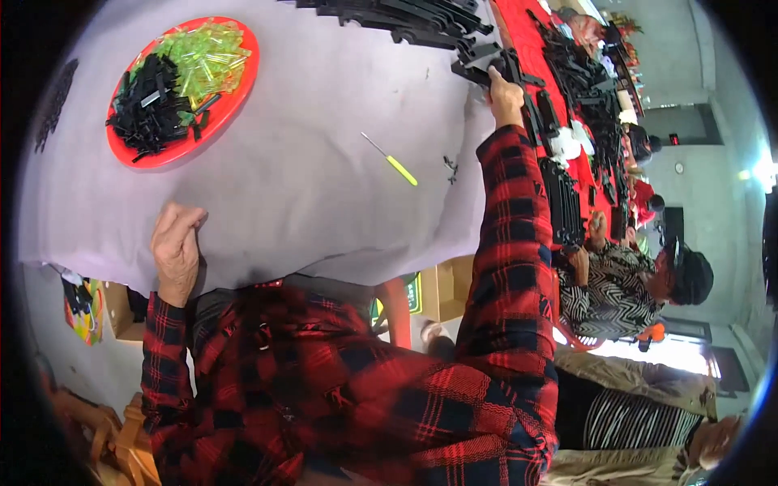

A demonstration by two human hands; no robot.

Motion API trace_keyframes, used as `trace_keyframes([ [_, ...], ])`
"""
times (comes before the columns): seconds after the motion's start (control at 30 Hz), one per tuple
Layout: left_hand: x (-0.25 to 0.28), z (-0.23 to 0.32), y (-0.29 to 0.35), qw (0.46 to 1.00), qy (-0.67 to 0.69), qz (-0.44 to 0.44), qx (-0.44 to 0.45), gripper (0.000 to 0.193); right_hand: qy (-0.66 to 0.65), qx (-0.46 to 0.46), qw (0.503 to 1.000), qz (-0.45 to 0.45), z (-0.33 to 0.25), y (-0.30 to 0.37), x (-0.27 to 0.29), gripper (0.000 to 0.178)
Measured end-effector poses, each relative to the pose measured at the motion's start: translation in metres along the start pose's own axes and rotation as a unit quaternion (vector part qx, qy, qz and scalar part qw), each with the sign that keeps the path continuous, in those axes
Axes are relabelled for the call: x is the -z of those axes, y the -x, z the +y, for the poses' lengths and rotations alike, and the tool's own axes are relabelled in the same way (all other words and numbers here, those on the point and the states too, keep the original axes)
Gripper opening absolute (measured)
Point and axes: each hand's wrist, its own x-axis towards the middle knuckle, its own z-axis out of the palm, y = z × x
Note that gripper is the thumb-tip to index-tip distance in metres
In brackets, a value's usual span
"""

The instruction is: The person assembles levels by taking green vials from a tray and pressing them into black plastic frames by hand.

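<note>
My left hand [176, 249] rests near the front edge of the grey cloth-covered table [300, 162], fingers curled together, nothing seen in them. My right arm stretches to the far right corner, where my right hand [507, 99] is closed on a black plastic part [489, 65] among similar ones; its fingertips are partly hidden. A red oval tray [247, 57] at the far left holds small black strips [146, 109] and clear yellow-green pieces [212, 58]. A screwdriver with a yellow-green handle [400, 170] lies at the middle right. Small black bits [450, 168] lie beside it.
Long black plastic parts [405, 20] are lined up along the far edge. To the right, a red-covered table [519, 28] carries piles of black parts [579, 81], and several people sit along it. A cardboard box [450, 289] stands below my table.
</note>
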Motion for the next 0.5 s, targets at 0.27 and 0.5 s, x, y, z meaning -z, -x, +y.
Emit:
trace_keyframes([
  [0.27, -0.003, 0.004, -0.003, 1.0, -0.012, 0.002, -0.013, 0.019, -0.245, -0.198, 0.949, -0.01, -0.018, 0.042, 0.013, 0.034],
  [0.5, 0.007, 0.009, 0.0, 0.999, 0.052, -0.003, 0.003, 0.023, -0.502, -0.03, 0.843, -0.19, -0.052, 0.213, 0.099, 0.028],
])
